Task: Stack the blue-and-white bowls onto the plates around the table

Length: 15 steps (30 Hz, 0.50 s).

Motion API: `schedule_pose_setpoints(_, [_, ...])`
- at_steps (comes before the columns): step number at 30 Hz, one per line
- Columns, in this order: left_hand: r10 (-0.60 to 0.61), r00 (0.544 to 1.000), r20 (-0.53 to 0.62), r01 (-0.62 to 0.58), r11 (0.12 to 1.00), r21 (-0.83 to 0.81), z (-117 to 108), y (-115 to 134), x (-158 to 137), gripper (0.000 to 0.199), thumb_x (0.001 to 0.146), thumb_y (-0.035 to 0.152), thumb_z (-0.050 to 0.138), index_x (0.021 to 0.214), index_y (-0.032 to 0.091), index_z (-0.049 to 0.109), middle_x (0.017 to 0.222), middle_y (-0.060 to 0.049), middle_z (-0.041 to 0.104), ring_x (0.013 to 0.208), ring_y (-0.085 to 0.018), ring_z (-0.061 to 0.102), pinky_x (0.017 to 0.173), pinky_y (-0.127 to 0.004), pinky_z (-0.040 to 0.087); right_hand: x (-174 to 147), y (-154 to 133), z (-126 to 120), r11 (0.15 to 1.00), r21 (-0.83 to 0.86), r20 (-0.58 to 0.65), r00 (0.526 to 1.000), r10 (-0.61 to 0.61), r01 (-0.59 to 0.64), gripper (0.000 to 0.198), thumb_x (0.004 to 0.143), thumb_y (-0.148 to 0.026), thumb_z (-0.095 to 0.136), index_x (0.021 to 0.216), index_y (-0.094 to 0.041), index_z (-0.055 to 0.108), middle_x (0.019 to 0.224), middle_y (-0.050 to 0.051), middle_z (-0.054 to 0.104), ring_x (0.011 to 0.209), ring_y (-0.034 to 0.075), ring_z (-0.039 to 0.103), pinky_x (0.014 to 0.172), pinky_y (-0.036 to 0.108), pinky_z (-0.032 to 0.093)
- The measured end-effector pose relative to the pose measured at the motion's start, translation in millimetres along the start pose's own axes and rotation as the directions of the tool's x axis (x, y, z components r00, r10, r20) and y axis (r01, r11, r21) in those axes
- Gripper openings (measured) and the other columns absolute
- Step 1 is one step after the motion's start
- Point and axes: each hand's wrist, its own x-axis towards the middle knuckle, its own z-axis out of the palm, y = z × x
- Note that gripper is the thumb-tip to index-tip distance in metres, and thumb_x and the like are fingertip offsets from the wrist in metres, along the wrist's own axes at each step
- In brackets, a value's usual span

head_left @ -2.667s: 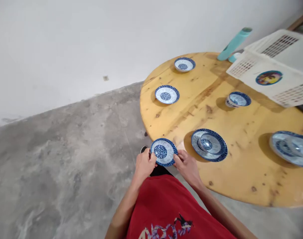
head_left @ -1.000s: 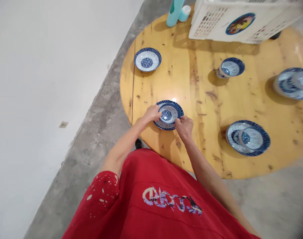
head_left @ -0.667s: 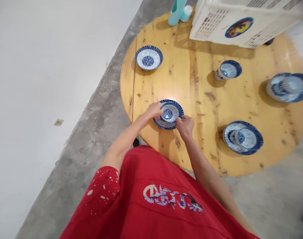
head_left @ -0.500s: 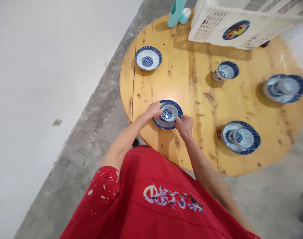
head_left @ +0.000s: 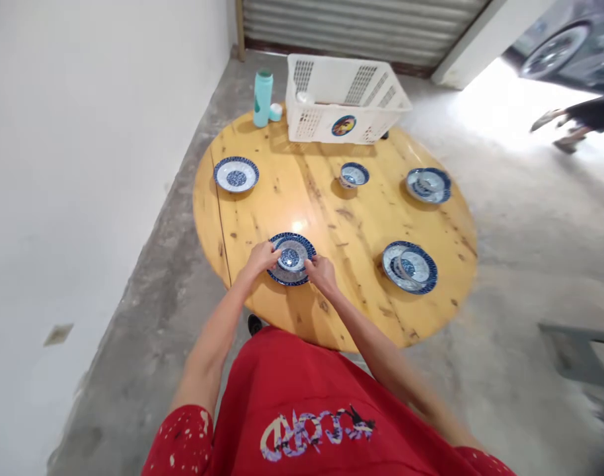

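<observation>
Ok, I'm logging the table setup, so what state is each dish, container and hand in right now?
Left hand: gripping the stacked plates' left rim.
Right hand: gripping their right rim.
Stacked plates: resting on the table, small one on top.
Single plate: upright, bare.
Small bowl: upright.
Basket: upright, open-topped.
Bottle: standing, its cap beside it.

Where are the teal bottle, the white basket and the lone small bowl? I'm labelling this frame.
teal bottle point(head_left: 262, 99), head view, mid-body.
white basket point(head_left: 326, 122), head view, front wall.
small bowl point(head_left: 354, 174), head view, inside.
</observation>
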Motion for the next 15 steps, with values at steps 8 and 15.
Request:
schedule_pose_setpoints(8, [-0.06,0.965,-0.256,0.034,0.994,-0.104,-19,3,-4,0.024,0.096,0.035,0.049,0.087,0.02,0.066,0.077,-0.005,0.076,0.076,-0.019,0.072,0.076,-0.026,0.049,-1,7,-27,0.967,0.242,-0.079,0.992,0.101,-0.079,0.025,0.09,-0.035,0.052,0.076,-0.017,0.062,0.06,0.003,0.062,0.047,0.016,0.057,0.049,0.025,0.041])
schedule_pose_setpoints(15, [-0.122,0.928,-0.353,-0.014,0.933,-0.361,-10,5,-17,0.019,0.094,0.031,0.047,0.086,0.021,0.06,0.078,-0.001,0.073,0.065,-0.015,0.071,0.068,-0.023,0.051,53,18,-79,0.838,0.518,-0.133,0.952,0.275,-0.17,0.019,0.084,-0.02,0.059,0.066,-0.017,0.057,0.054,0.002,0.06,0.04,0.01,0.047,0.041,0.02,0.039])
